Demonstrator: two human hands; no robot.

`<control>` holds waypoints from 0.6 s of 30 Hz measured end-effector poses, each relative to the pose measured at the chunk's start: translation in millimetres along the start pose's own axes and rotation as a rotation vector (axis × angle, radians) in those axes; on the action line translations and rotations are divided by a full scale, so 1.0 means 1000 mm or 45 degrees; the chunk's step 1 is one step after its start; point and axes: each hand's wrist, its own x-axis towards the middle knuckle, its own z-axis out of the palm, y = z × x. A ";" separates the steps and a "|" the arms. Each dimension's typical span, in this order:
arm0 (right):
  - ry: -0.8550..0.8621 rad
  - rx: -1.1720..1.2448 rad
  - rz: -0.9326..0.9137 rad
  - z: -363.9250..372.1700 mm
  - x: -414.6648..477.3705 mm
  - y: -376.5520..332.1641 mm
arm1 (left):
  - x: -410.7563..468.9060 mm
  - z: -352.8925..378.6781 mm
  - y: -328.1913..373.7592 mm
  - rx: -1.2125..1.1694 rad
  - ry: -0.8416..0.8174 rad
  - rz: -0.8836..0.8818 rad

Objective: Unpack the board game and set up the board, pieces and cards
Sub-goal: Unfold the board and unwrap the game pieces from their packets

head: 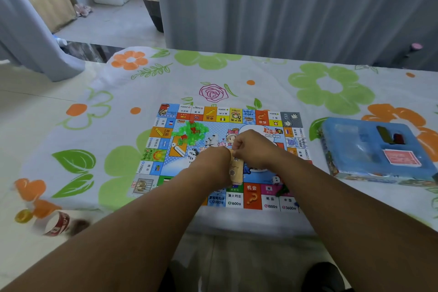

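My left hand [213, 163] and right hand [251, 147] curl their fingers round a small tan paper stack [237, 173], over the colourful flat game board [237, 114] mid-tabletop. It looks light and bendy, so I would pinch its ends softly.

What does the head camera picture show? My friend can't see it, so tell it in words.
The left hand and right hand hold a beige bundle over a colourful game board spread on a flowered tablecloth. Green plastic pieces lie heaped on the board's far left, and a blue box tray with a red card deck sits to the right.
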 end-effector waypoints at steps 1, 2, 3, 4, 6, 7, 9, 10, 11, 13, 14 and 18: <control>-0.005 -0.012 -0.007 0.000 0.000 -0.001 | 0.000 0.000 0.001 0.008 0.002 0.000; -0.009 -0.020 -0.015 0.000 0.001 -0.001 | -0.001 0.000 0.001 0.013 0.004 -0.002; -0.011 -0.025 -0.018 0.000 0.001 -0.001 | -0.001 0.000 0.002 0.014 0.004 -0.008; -0.009 -0.028 -0.016 0.001 0.001 0.000 | -0.001 0.000 0.002 0.009 -0.004 -0.016; 0.007 -0.029 0.004 0.000 0.000 0.000 | -0.003 -0.002 0.002 -0.005 -0.022 -0.035; 0.021 -0.027 0.016 -0.001 -0.001 0.000 | -0.004 -0.003 0.002 -0.007 -0.029 -0.041; 0.046 -0.031 0.028 -0.006 -0.003 0.000 | -0.006 -0.007 0.003 0.004 -0.036 -0.057; 0.056 -0.033 0.033 -0.009 -0.005 0.001 | -0.007 -0.010 0.004 0.011 -0.038 -0.066; 0.074 -0.025 0.038 -0.012 -0.008 0.002 | -0.008 -0.013 0.006 0.018 -0.037 -0.072; 0.124 0.003 0.050 -0.019 -0.011 0.004 | -0.009 -0.020 0.012 0.034 -0.017 -0.073; 0.149 0.021 0.061 -0.022 -0.013 0.006 | -0.008 -0.023 0.017 0.047 0.005 -0.063; 0.224 0.051 0.110 -0.035 -0.021 0.017 | -0.003 -0.031 0.045 0.004 0.143 0.024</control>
